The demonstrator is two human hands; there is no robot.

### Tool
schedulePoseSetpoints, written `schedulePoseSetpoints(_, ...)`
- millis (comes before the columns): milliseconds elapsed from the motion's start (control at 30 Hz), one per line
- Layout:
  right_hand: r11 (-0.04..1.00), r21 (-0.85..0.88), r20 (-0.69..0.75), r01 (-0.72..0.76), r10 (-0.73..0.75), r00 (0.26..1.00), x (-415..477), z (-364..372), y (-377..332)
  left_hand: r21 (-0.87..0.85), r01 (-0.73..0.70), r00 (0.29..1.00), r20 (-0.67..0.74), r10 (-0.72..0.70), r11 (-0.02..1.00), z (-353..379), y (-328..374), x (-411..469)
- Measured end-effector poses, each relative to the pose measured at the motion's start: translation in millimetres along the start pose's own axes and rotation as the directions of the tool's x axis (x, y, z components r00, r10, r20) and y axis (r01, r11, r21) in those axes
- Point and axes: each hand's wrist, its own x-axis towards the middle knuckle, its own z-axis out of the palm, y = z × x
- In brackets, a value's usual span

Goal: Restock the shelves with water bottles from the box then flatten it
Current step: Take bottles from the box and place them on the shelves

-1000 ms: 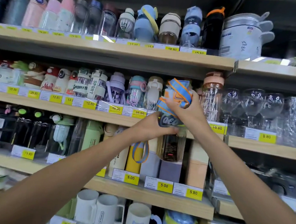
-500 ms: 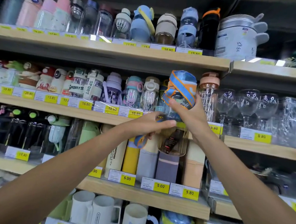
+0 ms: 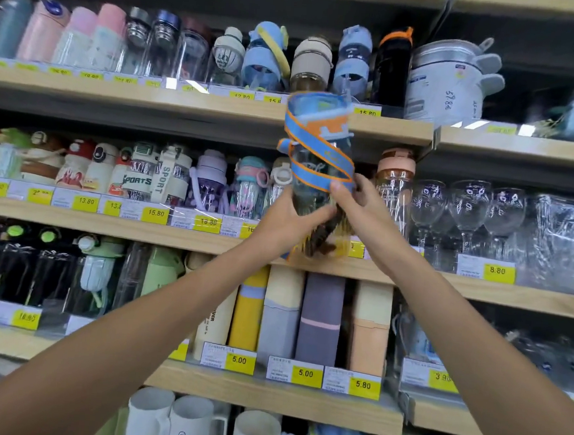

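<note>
Head view: I am raising the water bottle (image 3: 316, 171) higher than before, left hand (image 3: 288, 224) and right hand (image 3: 364, 212) gripping it, probably toward the shelf (image 3: 108, 228).

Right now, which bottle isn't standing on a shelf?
The clear bottle with the blue-and-orange strap, gripped by the left hand and right hand in front of the shelves. All the others stand behind price tags.

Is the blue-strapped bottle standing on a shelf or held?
Held, lid up: left hand and right hand grip the bottle low down.
</note>
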Motion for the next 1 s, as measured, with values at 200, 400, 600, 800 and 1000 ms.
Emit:
schedulePoseSetpoints(200, 0.992, -0.108, 0.033, 0.056, -0.053, 0.998, 8.3, -22.2, -1.8, 0.001, -0.129, 0.991, -0.033, 0.129, 0.992, 5.3, -0.7, 31.8)
schedulePoseSetpoints(400, 0.987, -0.158, 0.041, 0.003, 0.004, 0.999, 20.9, -34.8, 1.0, 0.092, -0.185, 0.982, 0.051, 0.181, 0.978, 8.8, -8.2, 56.4)
schedulePoseSetpoints(600, 0.958, -0.283, 0.036, 0.045, -0.036, 0.999, 19.2, -25.5, 17.8, 0.114, -0.175, 0.951, 0.277, 0.138, 0.978, -4.2, -21.8, 72.0)
schedulePoseSetpoints(800, 0.957, -0.291, -0.036, -0.008, -0.002, 0.999, 33.8, -24.2, 23.1, 0.125, -0.125, 0.928, 0.365, 0.072, 0.984, -7.5, -22.4, 90.7)
schedulePoseSetpoints(1000, 0.913, -0.406, -0.057, -0.045, 0.024, 0.998, 39.0, -21.0, 32.3, 0.096, -0.062, 0.905, 0.425, 0.016, 0.993, 1.5, -42.6, 94.3)
